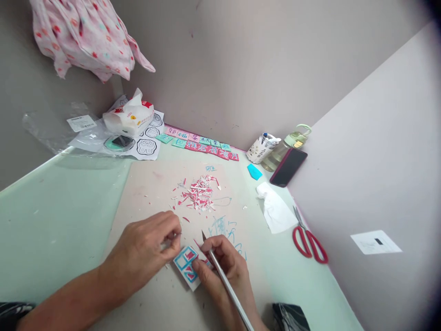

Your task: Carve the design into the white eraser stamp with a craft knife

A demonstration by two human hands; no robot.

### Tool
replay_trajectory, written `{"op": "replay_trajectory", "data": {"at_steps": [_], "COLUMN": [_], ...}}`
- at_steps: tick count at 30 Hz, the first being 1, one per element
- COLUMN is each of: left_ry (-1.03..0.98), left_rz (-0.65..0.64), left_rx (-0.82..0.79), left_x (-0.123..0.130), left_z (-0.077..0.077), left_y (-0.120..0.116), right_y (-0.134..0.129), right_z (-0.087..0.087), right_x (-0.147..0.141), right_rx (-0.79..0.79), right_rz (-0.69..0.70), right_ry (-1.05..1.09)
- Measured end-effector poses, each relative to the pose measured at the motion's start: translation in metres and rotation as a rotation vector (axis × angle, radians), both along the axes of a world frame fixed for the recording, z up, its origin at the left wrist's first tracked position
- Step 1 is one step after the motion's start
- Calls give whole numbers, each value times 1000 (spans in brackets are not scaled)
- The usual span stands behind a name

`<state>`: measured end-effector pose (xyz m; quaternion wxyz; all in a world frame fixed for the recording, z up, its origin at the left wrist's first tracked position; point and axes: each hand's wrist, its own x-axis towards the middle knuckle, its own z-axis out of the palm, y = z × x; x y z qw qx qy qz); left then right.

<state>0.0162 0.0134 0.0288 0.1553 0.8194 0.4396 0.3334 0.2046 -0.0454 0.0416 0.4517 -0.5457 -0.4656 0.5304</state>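
Observation:
In my right hand [229,271] rests a silver craft knife [225,282], its dark blade tip pointing up and away from me. The right thumb presses on a small white square block [186,262] marked with blue outlines and partly cut red areas; the fingers hide its right side. My left hand [153,243] is in a pinch just above and left of the block, and what sits between its fingertips is too small to make out. Beyond both hands lies a pile of red and white shavings [200,193] on the beige board [138,193].
Along the back wall lie several pink and green carved character tiles [206,147]. At left is a tissue pack [129,117] on printed sheets. The right side holds a pen cup [260,148], a bottle [272,158], a phone [289,168], crumpled tissue [277,209] and red-handled scissors [308,241].

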Motion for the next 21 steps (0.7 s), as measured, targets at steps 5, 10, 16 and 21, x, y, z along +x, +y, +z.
{"op": "replay_trajectory", "data": {"at_steps": [5, 10, 16, 21], "left_ry": [-72, -54, -87, -170], "left_rz": [8, -91, -169, -380], "left_rx": [-344, -450, -615, -794], "left_x": [-8, -11, -25, -42], "left_z": [0, 3, 5, 11], "left_y": [5, 0, 1, -4], "right_y": [6, 8, 10, 11], "right_z": [3, 8, 10, 7], "right_x": [8, 16, 20, 23], "right_rx": [-38, -31, 21, 100], "right_rz": [-32, -61, -75, -96], "right_ry": [64, 128, 185, 187]}}
